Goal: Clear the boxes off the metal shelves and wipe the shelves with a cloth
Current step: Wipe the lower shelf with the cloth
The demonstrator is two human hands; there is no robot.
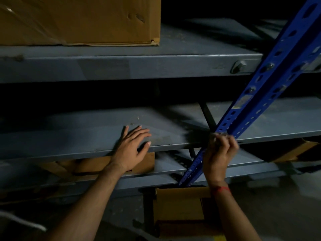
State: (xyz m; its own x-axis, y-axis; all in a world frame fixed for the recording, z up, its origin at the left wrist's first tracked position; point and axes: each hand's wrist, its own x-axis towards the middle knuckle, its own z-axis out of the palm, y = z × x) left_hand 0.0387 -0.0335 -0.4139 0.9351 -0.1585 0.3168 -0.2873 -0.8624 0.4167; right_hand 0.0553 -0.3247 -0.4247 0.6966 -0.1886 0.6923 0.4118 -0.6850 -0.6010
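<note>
From where I stand, no writing can be read. The blue upright (257, 94) carries a pale, worn sticker (242, 101), too scuffed and blurred to make out. The big cardboard box (83, 20) on the upper shelf (121, 66) shows plain brown card in the dim light.

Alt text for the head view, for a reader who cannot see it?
A person's left hand lies flat on the grey metal middle shelf while the right hand, beside the blue perforated steel upright, curls its fingers round a small dark wad, blurred. A large brown cardboard box stands on the grey upper shelf.
</note>
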